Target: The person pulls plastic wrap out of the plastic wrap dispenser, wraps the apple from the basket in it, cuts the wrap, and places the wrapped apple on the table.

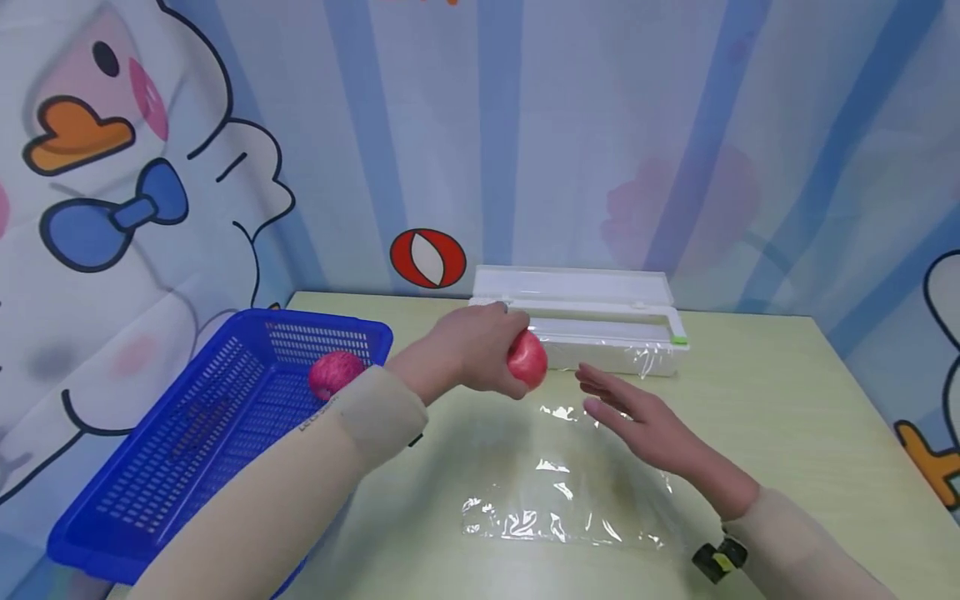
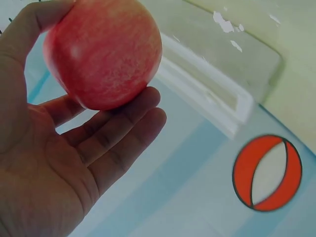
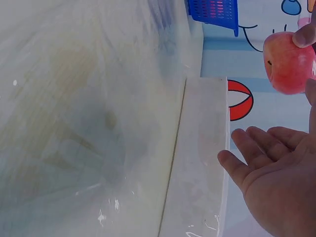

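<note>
A red apple is held up off the table by my left hand. In the left wrist view the thumb and fingers pinch the apple from its sides. My right hand holds nothing; its fingers are extended, a short way right of the apple. Below both hands a sheet of clear plastic wrap lies on the table, shiny and wrinkled along its near edge. Behind them stands a white wrap dispenser box with its lid raised, and film hangs over its front.
At the left, a blue plastic basket holds another red apple, partly behind the left sleeve. The pale table ends at a cartoon-printed cloth backdrop.
</note>
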Demonstrator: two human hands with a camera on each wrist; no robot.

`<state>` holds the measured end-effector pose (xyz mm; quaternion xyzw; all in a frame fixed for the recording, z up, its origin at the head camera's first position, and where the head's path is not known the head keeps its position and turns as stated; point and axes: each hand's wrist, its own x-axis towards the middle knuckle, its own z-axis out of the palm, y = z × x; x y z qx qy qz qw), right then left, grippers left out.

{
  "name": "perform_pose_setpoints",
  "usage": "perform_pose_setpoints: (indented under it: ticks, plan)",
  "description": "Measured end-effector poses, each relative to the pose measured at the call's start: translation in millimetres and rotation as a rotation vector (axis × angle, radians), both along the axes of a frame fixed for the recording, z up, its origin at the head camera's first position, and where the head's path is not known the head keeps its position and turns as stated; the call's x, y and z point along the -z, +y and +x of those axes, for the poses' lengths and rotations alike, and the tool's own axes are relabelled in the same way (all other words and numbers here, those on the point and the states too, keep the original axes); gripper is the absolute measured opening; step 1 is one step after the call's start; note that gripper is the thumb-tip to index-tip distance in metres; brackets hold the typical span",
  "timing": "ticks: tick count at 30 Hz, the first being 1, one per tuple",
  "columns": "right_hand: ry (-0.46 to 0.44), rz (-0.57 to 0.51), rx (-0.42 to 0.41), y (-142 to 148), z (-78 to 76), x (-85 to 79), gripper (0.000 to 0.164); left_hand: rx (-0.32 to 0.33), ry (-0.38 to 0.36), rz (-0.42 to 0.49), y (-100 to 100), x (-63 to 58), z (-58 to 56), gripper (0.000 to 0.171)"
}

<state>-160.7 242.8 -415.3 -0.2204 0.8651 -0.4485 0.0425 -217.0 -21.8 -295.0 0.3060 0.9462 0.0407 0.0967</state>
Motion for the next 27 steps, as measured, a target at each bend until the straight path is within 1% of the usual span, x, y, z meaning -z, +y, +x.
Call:
perform_pose_setpoints:
  ticks: [3, 8, 14, 17, 22, 27]
  plan:
    - [-0.061, -0.060, 0.006, -3.5, -4.5, 1.3, 0.057, 0.005, 0.003, 0.008, 11.8, 7.2, 1.1, 0.076]
    - [-0.146, -0.181, 0.012, -6.5, -11.2, 4.4, 0.057, 0.026, 0.027, -0.007, 26.2, 19.0, 3.8, 0.077]
    - [-0.264, -0.287, 0.058, -5.7, -16.3, 7.5, 0.059, 0.030, 0.053, -0.033, 39.7, 29.3, 7.8, 0.078]
    - [-0.311, -0.299, 0.077, -5.3, -16.0, 9.1, 0.061, 0.032, 0.057, -0.042, 46.6, 34.9, 9.1, 0.078]
    - [-0.359, -0.276, 0.093, -7.3, -12.2, 12.0, 0.063, 0.042, 0.055, -0.066, 57.0, 43.7, 12.2, 0.076]
    - [-0.348, -0.294, 0.093, -9.7, -11.5, 16.6, 0.060, 0.066, 0.118, -0.141, 65.3, 50.0, 15.5, 0.067]
